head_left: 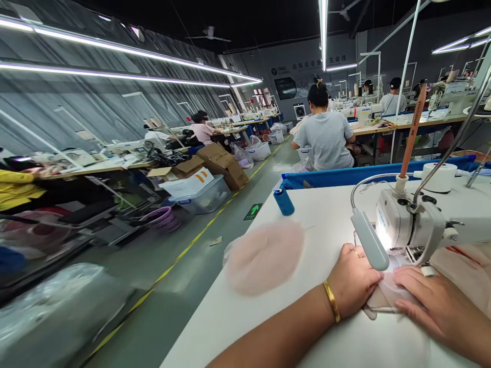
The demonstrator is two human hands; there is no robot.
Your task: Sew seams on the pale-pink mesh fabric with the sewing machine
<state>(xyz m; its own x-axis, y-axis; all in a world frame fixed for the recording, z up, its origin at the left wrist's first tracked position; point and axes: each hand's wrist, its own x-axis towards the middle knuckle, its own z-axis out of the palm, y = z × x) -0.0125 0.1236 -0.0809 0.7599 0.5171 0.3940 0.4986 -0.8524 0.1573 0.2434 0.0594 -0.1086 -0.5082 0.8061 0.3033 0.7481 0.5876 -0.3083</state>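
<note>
At lower right, my right hand (pixel 433 301) lay flat on sheer pale fabric (pixel 386 297) below a white, lamp-lit sewing machine (pixel 399 220). Just beside, my left hand (pixel 351 281) touched it, grip unclear.

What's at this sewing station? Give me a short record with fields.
Left hand: on pale fabric
Right hand: on the same fabric
Left wrist: gold bracelet
Machine: white sewing machine
Tabletop: blue thread spool, sheer pink piece
Ahead: person in grey shirt, back turned
</note>
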